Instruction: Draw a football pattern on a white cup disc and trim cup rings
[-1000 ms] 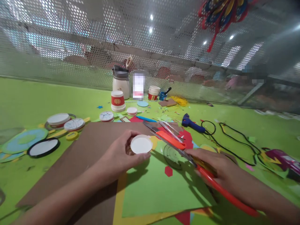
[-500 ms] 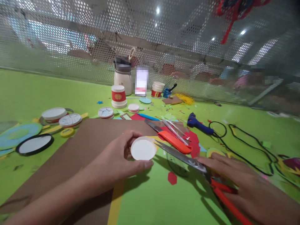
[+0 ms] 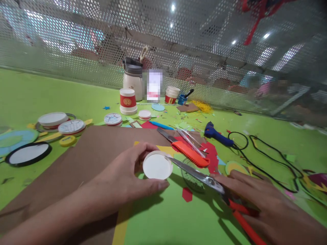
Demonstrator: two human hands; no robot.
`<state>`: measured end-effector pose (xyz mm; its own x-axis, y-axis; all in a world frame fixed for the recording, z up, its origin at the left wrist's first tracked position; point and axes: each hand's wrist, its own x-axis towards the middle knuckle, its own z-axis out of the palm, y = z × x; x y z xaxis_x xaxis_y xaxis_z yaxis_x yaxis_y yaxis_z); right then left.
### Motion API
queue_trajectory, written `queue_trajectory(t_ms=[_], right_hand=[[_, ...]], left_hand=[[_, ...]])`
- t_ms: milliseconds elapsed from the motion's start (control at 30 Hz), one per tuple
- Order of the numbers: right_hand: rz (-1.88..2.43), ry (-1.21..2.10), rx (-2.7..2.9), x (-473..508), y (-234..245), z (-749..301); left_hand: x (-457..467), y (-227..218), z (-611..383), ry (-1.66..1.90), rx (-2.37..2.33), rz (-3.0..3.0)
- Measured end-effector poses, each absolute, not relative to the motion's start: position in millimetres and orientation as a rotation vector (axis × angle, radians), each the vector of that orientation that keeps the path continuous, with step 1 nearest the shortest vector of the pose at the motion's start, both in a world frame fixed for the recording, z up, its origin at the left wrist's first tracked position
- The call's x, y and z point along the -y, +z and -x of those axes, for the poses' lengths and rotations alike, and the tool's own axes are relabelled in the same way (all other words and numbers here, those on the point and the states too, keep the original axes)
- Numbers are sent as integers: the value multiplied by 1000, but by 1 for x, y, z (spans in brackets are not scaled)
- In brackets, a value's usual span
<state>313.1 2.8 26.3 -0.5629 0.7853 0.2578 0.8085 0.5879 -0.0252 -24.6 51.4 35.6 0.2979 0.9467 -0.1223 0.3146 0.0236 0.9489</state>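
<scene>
Evidently, the scissors (image 3: 195, 173) were grasped by their red handles in the right hand (image 3: 255, 195), over the right side of the green sheet (image 3: 158, 217), with the points aimed leftward. A white round piece (image 3: 157, 166) was pinched in the left hand (image 3: 125, 178), above the far left part of that sheet, the thumb on its near side and the fingers behind. The left fingers could be nicked if the points were to slip off the rim, since the thumb was set just beside them. The rim could also be crushed by too hard a squeeze, or the piece turned in so light a pinch. Whether the rim was touched by the points could not be told.

The piece was seen as plain white and circular, tilted, its flat face ringed by a thin raised rim; its underside was hidden. A clear protractor (image 3: 189, 178) was partly covered by the blades on the sheet. At the sheet's far edge an orange cutter (image 3: 191, 154) was left with its blade bared. Well beyond the sheet, a red-banded cup (image 3: 128, 101) was stood on the counter (image 3: 51, 83).
</scene>
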Motion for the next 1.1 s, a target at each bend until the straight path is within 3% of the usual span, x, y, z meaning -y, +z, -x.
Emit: queue_trajectory(t_ms=[1100], right_hand=[[1412,-198,2527,-4,25,-335]], left_hand=[[-50,35,21,865,-1184,-1370]])
